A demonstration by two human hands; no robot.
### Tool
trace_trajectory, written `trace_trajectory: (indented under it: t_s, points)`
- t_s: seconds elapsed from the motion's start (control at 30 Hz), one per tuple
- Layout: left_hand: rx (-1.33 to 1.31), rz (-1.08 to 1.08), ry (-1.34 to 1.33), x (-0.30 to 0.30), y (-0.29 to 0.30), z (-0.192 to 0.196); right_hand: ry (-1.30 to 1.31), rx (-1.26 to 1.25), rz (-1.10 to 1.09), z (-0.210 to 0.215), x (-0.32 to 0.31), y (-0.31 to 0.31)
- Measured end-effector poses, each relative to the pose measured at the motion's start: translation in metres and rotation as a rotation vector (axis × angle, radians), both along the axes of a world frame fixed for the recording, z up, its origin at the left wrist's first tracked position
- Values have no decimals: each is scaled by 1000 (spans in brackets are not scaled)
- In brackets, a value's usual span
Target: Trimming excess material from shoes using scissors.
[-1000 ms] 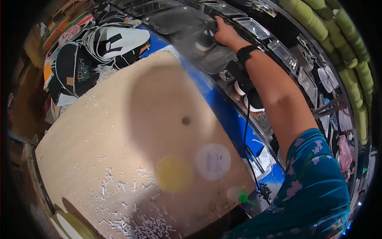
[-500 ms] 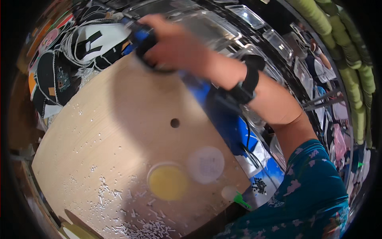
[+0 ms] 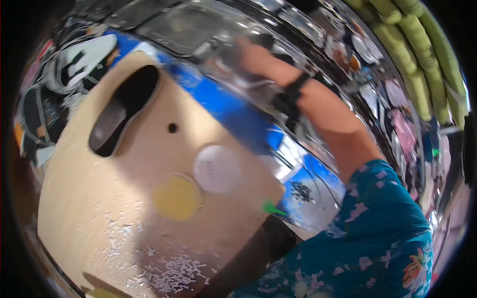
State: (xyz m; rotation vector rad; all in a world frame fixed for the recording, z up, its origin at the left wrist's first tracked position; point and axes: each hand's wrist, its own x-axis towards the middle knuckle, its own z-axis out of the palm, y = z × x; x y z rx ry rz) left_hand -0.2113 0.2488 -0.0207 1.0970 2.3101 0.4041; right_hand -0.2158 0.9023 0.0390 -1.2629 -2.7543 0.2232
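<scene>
Right hand (image 3: 248, 49) blurred over metal tray (image 3: 184, 25); grip unclear

Bright daylight strikes the pale board (image 3: 124, 198), where a dark elongated shadow (image 3: 121, 116) falls; the right hand (image 3: 248, 52) is motion-blurred, and fisheye distortion bends the black-rimmed edges.

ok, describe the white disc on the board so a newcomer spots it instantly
Start at the big pale wooden board filling the left of the view. Near its right edge two flat round discs sit side by side. The white disc is the upper right one; its neighbour, the yellow disc, lies lower left.
</scene>
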Motion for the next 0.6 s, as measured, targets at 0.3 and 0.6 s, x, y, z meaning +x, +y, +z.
trace_trajectory:
  t_s: [0.3,0.6]
  points:
    - [158,-173,15,54,60,-51,530,-11,-296,-29,27,31]
    - [373,-209,144,191,20,-59,1524,143,58,131,226,-73]
